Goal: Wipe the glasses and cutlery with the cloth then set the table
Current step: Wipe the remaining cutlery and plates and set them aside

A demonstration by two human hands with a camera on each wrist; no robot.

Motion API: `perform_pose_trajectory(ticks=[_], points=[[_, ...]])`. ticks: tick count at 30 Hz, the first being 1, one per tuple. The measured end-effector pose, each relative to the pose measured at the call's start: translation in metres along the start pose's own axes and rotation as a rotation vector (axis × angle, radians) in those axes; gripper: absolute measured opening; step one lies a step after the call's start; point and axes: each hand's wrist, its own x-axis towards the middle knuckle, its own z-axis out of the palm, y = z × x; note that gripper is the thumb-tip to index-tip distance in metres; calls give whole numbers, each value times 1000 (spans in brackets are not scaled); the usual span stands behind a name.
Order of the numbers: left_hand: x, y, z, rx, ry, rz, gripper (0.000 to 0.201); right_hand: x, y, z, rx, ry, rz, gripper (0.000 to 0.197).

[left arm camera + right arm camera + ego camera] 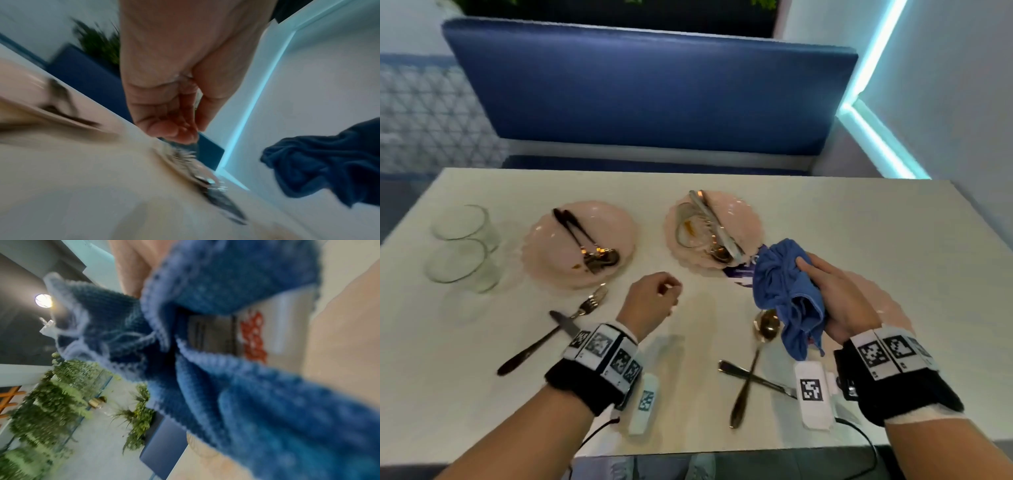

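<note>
My right hand [835, 298] grips a bunched blue cloth [780, 284] above the table's right side; the cloth [226, 386] fills the right wrist view. My left hand [657, 294] hovers over the table's middle with fingers loosely curled and nothing in it, as the left wrist view [180, 123] confirms. Two glasses [460, 240] stand at the far left. A fork [585, 305] and a knife [565, 323] lie crossed left of my left wrist. A gold spoon [756, 349] and another knife [756, 378] lie crossed at the front right.
Two pink plates sit mid-table: the left plate [613, 219] holds dark-handled cutlery, the right plate [743, 212] a knife, fork and spoon. A third pink plate [890, 301] lies under my right hand. A blue bench [647, 92] runs behind the table.
</note>
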Motion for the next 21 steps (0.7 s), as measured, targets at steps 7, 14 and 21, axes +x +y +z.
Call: perform_pose_trajectory(ticks=[7,14,21], points=[[-26,-116,-81,563,300,-238,24,18,21,91,-95,-141,59,26],[-28,-158,-106,799,112,-368,28,18,42,155,-151,-172,106,21],[-25,-162,-117,676,66,-357,27,11,68,187,-270,-168,156,23]])
